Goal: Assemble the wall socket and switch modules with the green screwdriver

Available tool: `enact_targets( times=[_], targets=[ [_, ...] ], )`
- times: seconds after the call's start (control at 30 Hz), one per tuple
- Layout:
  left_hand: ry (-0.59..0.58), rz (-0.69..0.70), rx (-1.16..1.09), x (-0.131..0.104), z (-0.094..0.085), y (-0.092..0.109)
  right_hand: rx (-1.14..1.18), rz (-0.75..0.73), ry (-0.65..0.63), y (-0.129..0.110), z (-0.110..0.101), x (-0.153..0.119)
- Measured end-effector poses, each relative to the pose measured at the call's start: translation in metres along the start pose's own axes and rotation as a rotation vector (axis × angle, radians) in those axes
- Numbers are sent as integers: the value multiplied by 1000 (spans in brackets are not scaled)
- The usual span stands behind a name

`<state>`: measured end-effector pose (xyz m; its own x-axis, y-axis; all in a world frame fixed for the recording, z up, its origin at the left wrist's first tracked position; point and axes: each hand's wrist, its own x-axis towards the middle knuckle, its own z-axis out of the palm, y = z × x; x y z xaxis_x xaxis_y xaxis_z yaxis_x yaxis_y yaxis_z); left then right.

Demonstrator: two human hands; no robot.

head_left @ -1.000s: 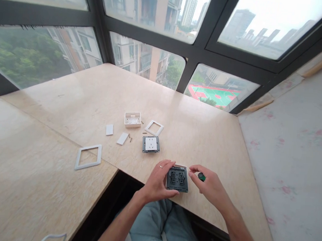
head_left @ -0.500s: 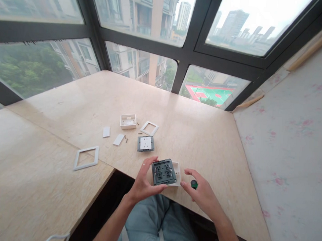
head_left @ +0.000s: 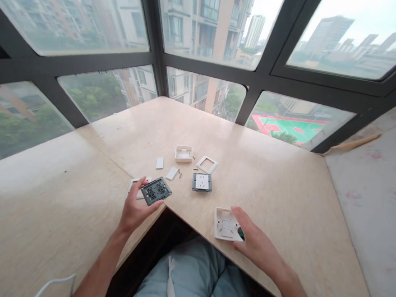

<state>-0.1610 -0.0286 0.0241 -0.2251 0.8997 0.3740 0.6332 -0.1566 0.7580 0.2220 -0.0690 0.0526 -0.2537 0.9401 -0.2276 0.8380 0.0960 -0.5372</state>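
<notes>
My left hand (head_left: 135, 209) pinches a dark grey switch module (head_left: 156, 191) by its edges, its back with the terminals facing up. The module is held over the left side, partly in front of a white cover frame (head_left: 134, 189). My right hand (head_left: 254, 236) is at the right side of a white mounting box (head_left: 225, 223), which sits open side up near the table's front edge. Thumb and forefinger reach around that side. A green screwdriver handle (head_left: 241, 233) shows within the right hand; the rest of it is hidden.
A socket module (head_left: 202, 182), a second white frame (head_left: 207, 164), another white mounting box (head_left: 183, 154), two white rocker plates (head_left: 172, 173) and several small screws lie farther back on the table. A white cable (head_left: 55, 281) runs at lower left. Windows and a papered wall border the table.
My left hand has lifted the switch module off the mounting box and carried it left. The right hand has come in to the box's right side. The view has turned left.
</notes>
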Motion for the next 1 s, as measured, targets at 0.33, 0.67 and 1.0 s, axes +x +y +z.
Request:
enact_targets(
  times=[0.33,0.67,1.0],
  targets=[
    [61,-101,292,98,-14,-66,114,-146,91,-63,-4,21],
    [23,-184,269,116,-31,-113,-30,-107,107,-150,-14,125],
    [404,-311,-151,111,-18,-121,-181,-176,153,-232,4,256]
  ],
)
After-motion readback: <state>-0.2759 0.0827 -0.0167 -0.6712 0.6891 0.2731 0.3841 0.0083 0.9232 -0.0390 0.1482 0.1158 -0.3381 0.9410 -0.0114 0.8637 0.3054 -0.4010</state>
